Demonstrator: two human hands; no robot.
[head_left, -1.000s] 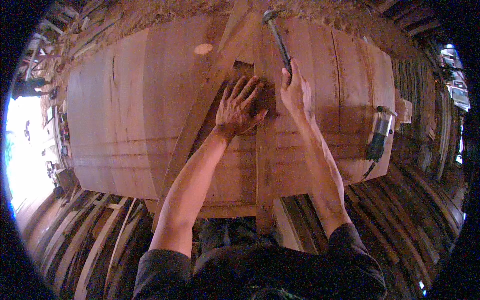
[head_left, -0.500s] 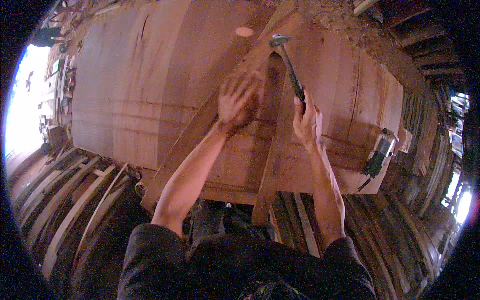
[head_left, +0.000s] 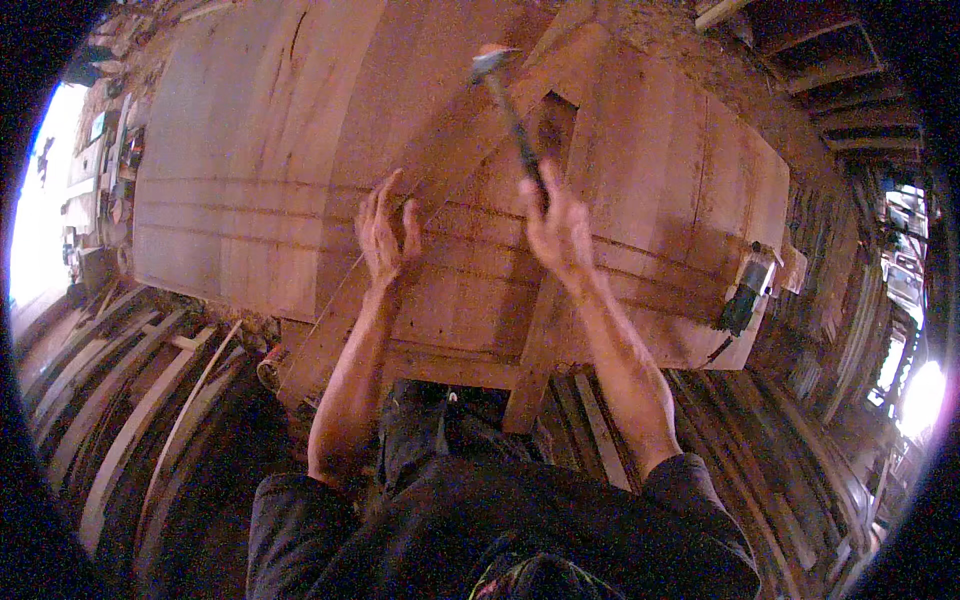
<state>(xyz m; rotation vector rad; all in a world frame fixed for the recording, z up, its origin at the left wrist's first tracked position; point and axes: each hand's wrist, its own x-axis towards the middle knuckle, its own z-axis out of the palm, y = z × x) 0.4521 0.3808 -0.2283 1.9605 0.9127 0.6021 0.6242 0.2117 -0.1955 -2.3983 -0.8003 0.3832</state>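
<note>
My right hand (head_left: 562, 225) is closed round the dark handle of a hammer (head_left: 522, 135), whose metal head points to the far side above the wood. My left hand (head_left: 390, 238) has its fingers stretched and its thumb apart, with nothing in it. It is over or against the left plank (head_left: 340, 325) of two long planks that meet at the far end in a narrow V; whether it touches the wood I cannot tell. The right plank (head_left: 537, 345) runs toward my body, below my right forearm. Both planks lie across a broad wooden panel (head_left: 250, 160).
A black and silver power tool (head_left: 748, 290) rests near the panel's right edge. Long timber strips (head_left: 130, 430) lie on the left below the panel, and more boards (head_left: 780, 450) lie on the right. Shavings or dirt (head_left: 690, 70) cover the ground beyond.
My left hand has moved left and a little nearer, from between the planks to the left plank. My right hand and the hammer have swung left.
</note>
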